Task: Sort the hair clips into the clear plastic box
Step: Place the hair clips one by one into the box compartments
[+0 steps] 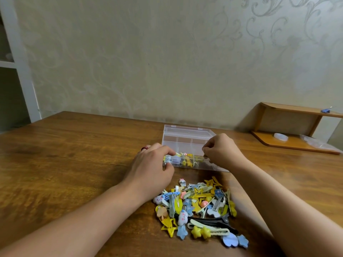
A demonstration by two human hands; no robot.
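Both hands work at the clear plastic box (187, 140), which sits open on the wooden worktop (78, 154) with its lid tipped back toward the wall. Left hand (152, 164): its grip is clamped on the box's near left corner, thumb on the front wall and fingers curled over the rim; a red ring shows on one finger. Right hand (220, 151): its fingers are curled at the near right rim, but whether they pinch anything cannot be told. Yellow star clips (187, 160) and a few blue pieces lie inside the front compartments. Nearer the person, between the forearms, lies the pile of hair clips (198, 206). No writing or brand is legible anywhere.
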